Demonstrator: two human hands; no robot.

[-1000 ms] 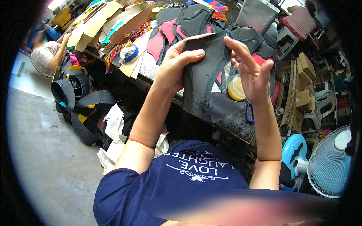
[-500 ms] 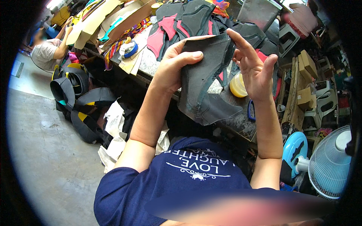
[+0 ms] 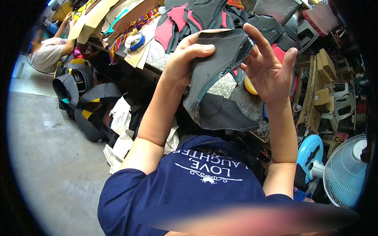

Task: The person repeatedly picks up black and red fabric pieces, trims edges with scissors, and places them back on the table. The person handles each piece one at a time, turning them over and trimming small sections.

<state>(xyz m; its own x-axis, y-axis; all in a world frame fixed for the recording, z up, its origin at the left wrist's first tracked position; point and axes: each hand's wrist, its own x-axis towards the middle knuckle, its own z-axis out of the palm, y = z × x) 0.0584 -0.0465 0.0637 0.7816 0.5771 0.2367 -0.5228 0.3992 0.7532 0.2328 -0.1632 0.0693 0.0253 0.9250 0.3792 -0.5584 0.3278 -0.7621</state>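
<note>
My left hand (image 3: pixel 187 59) grips a curved black foam-like panel (image 3: pixel 218 49) at its left side, thumb on top and fingers underneath. The panel is raised over the table's near edge and tilted, with a wet-looking shine along its curved right edge. Below it, another black piece (image 3: pixel 226 115) spreads to the right; I cannot tell whether the two are joined. My right hand (image 3: pixel 269 76) is open beside the shiny edge. Its index finger reaches up to the panel's top right corner, the thumb stands apart, and the other fingertips are partly hidden near the edge.
Black and pink cut pieces (image 3: pixel 179 19) lie across the worktable (image 3: pixel 158 55). A yellow container (image 3: pixel 249 85) is half hidden by my right hand. Blue tape (image 3: pixel 138 41) lies at left. Black bands (image 3: pixel 80 90) are heaped left of the table; a fan (image 3: pixel 346 169) stands at right. Another person (image 3: pixel 49 53) sits far left.
The panel has tilted and its curved edge has swung to the right, now shining. My right hand has shifted slightly right with it, and the yellow container is more covered.
</note>
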